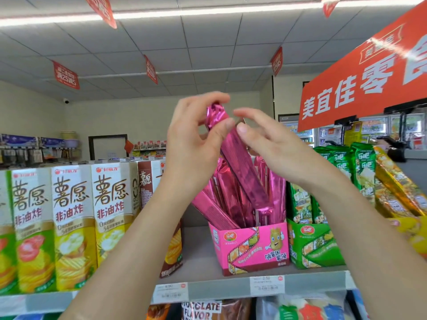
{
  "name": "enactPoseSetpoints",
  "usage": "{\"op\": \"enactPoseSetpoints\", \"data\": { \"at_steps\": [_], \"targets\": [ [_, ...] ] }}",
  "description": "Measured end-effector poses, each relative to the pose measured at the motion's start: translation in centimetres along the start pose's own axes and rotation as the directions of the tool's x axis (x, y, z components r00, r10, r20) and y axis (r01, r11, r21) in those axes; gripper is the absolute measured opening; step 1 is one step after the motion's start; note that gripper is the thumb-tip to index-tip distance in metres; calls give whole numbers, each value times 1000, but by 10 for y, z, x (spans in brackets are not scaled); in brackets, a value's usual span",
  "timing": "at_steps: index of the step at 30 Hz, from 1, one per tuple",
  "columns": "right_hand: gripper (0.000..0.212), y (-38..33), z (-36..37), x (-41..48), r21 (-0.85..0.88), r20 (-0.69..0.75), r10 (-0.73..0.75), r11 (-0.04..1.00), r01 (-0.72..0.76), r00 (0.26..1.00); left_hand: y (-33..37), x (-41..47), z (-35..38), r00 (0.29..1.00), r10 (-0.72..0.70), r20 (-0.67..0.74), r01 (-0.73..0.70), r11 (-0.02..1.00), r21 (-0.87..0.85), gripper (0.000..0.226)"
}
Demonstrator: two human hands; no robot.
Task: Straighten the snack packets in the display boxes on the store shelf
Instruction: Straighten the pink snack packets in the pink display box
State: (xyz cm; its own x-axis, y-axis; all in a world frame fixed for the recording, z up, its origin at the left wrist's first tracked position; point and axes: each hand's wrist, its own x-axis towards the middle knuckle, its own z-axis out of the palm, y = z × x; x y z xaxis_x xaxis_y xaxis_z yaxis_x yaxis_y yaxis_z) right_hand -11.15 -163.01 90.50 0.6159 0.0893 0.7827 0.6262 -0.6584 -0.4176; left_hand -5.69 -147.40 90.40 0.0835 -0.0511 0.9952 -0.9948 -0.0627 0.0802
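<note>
A pink display box stands on the top shelf and holds several long shiny pink snack packets that lean at different angles. One pink packet slants up and to the left out of the box. My left hand pinches its crimped top end between thumb and fingers. My right hand touches the same packet just below, thumb against its side and fingers spread. A green display box with green packets stands right of the pink one. Yellow packets lean at the far right.
Tall white-and-yellow chip cartons line the shelf to the left, with a brown carton beside my left forearm. Price tags sit on the grey shelf edge. An orange store sign hangs at upper right. More goods lie on the shelf below.
</note>
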Motion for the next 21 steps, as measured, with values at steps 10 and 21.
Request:
{"op": "enactPoseSetpoints", "data": {
  "at_steps": [10,21],
  "targets": [
    [38,-3,21,-73,276,-96,13,961,14,995,30,-10,15,934,-355,-35,279,788,-549,25],
    [34,-4,40,-182,670,75,280,697,-256,957,56,-77,24,753,-647,120,477,411,-777,21]
  ]
}}
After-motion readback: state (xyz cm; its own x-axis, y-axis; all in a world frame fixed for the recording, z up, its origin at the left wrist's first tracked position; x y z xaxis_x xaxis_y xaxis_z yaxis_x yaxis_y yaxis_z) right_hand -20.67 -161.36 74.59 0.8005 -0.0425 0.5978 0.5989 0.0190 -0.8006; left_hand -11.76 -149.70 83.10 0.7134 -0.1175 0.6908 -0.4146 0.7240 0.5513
